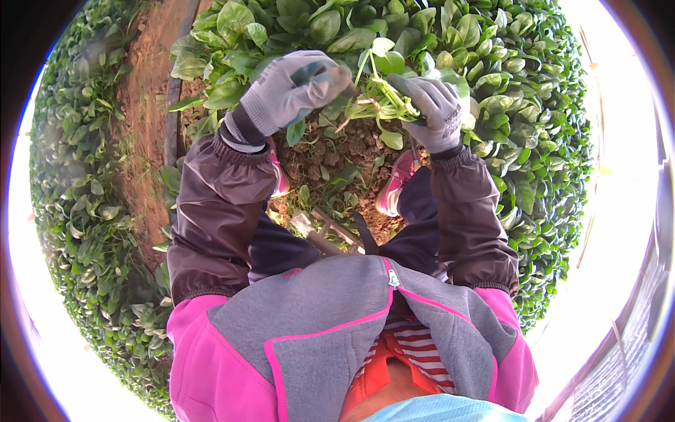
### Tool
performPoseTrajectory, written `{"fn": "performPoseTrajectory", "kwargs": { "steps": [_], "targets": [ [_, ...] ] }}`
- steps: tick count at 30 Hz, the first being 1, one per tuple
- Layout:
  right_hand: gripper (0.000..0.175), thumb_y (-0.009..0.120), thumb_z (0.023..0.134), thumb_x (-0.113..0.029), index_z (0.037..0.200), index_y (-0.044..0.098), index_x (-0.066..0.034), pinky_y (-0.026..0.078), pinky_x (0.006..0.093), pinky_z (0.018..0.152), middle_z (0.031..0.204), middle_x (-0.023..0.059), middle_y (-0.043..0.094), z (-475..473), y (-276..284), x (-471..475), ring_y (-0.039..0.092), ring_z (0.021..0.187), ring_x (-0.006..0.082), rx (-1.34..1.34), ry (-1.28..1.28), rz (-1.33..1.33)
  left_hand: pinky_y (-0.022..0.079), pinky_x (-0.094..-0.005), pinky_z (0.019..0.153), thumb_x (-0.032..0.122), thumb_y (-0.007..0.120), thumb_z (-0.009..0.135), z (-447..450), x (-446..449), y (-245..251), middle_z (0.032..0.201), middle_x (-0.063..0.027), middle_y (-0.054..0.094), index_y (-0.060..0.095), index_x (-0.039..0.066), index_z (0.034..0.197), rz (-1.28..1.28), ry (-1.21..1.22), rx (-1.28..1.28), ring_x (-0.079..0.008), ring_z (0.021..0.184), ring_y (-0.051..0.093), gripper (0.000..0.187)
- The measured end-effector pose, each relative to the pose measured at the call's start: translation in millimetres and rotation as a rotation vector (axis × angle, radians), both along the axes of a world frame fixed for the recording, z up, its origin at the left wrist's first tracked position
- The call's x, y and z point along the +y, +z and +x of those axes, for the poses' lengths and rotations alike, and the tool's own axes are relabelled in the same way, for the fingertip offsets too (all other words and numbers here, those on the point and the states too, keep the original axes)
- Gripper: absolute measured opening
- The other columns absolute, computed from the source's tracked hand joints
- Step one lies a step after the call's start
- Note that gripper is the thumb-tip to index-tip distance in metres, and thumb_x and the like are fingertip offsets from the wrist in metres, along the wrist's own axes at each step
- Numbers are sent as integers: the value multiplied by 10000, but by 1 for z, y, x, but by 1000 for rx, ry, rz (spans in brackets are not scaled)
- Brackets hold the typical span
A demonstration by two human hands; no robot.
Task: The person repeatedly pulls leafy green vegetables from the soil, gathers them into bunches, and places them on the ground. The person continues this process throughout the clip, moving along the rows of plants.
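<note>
My right hand (435,113), in a grey coated work glove, is closed around a bunch of spinach-like greens (387,100). The pale green stems and root ends point left, towards my other hand. The leaves are mostly hidden behind the right glove. A thin stem with a pale leaf (382,46) sticks up from the bunch. Just left of the root ends is my left hand (295,89), gloved the same way, its fingers curled. Blur at those fingertips hides whether anything is pinched between them. Bare crumbly soil (327,147) with scattered leaves lies below both hands.
Dense leafy plants (506,95) grow ahead and to the right. A dirt path (145,105) with a dark edging strip (174,116) runs at left, beyond it another crop bed (79,211). Between my legs is a wooden frame (332,227). My pink shoes (395,184) stand on the soil.
</note>
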State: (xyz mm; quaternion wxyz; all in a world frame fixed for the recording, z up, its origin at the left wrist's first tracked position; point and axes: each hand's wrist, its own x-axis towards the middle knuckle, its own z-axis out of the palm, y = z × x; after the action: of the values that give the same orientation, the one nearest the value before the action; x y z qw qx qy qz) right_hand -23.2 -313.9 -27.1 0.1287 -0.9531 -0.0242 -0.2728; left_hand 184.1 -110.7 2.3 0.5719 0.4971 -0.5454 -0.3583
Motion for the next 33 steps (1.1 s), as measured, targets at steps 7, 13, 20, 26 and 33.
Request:
{"fn": "performPoseTrajectory", "kwargs": {
  "steps": [7,13,20,26,33],
  "targets": [
    [612,676,584,-140,1195,660,-116,497,384,814,1019,67,687,1,0,5,650,939,268,74,-9,19,453,-338,850,304,725,832,-25,-7,-3,861,-66,654,662,37,883,45,193,-513,-200,861,603,279],
    [670,710,591,-151,1251,617,-228,482,379,830,1054,-16,665,1,0,-2,626,965,213,82,-103,-11,475,-289,748,307,736,828,-7,4,12,829,-66,649,621,18,894,-144,-116,247,-137,837,600,318],
    [620,701,586,-176,1203,644,-181,470,380,813,1073,11,664,2,-9,4,622,998,225,137,-65,-112,401,-427,1011,202,676,857,-4,-3,14,1164,-111,632,666,39,1102,-133,243,-596,-264,1218,515,294],
    [733,749,559,-176,1265,593,-296,461,393,843,1087,-43,637,6,-17,10,589,1037,188,151,-21,-120,335,-459,1074,76,688,709,-32,-14,6,1309,-46,575,699,192,1085,-197,231,-931,-327,1258,479,394],
    [715,738,562,-167,1253,609,-297,446,401,860,1099,-52,637,4,-17,8,584,1050,196,171,-5,-110,312,-503,1085,202,715,767,-36,-18,1,1266,53,590,651,208,852,-161,251,-942,-275,1259,476,106]
  ]
}}
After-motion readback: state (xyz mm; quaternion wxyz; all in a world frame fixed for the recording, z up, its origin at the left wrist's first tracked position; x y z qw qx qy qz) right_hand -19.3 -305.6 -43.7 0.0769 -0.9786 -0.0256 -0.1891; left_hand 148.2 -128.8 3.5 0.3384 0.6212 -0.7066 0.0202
